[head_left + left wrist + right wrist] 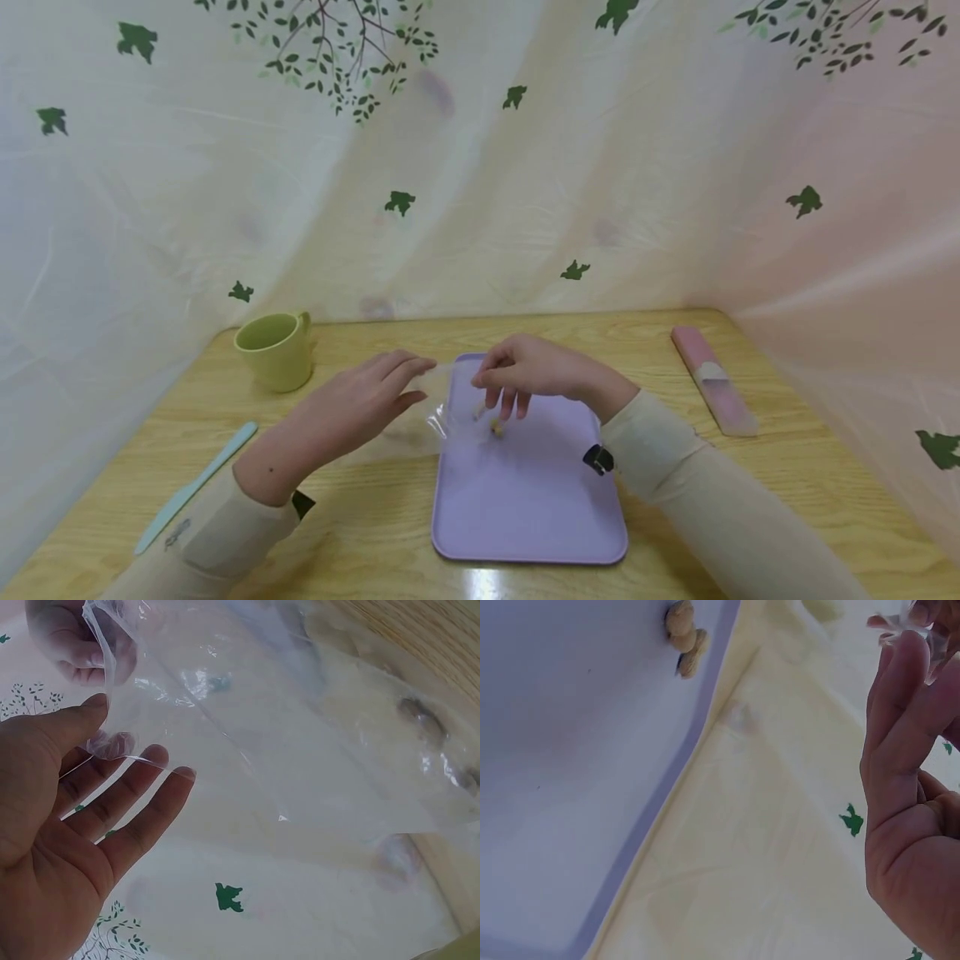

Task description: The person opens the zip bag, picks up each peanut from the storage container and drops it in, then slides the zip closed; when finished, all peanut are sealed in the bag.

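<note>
A clear plastic bag [247,727] is stretched between both hands above a lilac tray [532,517]. My left hand [363,408] pinches one side of its upper edge between thumb and index finger, the other fingers spread. On the opposite side, my right hand [528,375] pinches the edge with thumb and fingertips, and some crumpled film [892,626] shows there. Two peanuts [681,626] appear over the far part of the tray. In the left wrist view, brownish lumps [424,720] show through the film; whether they lie inside the bag or beneath it, I cannot tell.
A green mug [277,354] stands at the back left of the wooden table [367,517]. A pale blue knife [198,483] lies at the left, partly by the sleeve. To the right lies a long pink case [712,379]. Leaf-patterned sheeting [480,167] rises behind.
</note>
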The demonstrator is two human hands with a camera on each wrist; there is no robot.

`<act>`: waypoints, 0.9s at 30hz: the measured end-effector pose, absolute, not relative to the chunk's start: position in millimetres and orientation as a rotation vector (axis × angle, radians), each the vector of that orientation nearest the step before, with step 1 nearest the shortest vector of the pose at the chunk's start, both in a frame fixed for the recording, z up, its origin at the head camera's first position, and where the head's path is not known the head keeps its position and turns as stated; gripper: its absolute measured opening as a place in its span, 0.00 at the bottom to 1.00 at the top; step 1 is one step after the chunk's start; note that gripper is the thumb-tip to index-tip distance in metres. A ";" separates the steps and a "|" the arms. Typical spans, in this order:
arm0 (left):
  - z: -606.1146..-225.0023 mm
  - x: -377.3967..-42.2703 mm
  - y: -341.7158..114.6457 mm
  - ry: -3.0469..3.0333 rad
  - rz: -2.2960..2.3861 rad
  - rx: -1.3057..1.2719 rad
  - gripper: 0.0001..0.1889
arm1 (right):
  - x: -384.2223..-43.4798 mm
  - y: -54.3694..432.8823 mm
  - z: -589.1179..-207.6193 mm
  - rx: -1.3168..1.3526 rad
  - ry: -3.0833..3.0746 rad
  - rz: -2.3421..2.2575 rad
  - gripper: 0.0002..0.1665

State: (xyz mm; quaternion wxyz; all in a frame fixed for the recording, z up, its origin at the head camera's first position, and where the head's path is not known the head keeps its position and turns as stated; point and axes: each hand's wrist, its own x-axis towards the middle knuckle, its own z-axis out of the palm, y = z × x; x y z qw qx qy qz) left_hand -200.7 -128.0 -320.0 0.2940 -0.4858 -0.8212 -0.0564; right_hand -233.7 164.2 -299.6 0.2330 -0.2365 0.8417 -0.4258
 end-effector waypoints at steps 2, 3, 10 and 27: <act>-319.8 -200.9 -128.2 -2.176 -0.151 -1.298 0.27 | -237.6 166.4 -302.0 -0.614 2.339 -1.168 0.13; -319.7 -200.8 -128.3 -2.172 -0.150 -1.299 0.27 | -240.0 167.4 -303.4 -0.594 2.350 -1.166 0.13; -317.5 -199.2 -132.0 -2.184 -0.149 -1.303 0.21 | -254.6 169.0 -315.6 -0.480 2.354 -1.152 0.16; -315.5 -197.8 -129.8 -2.185 -0.154 -1.308 0.26 | -257.0 151.5 -339.2 -0.425 2.380 -0.787 0.09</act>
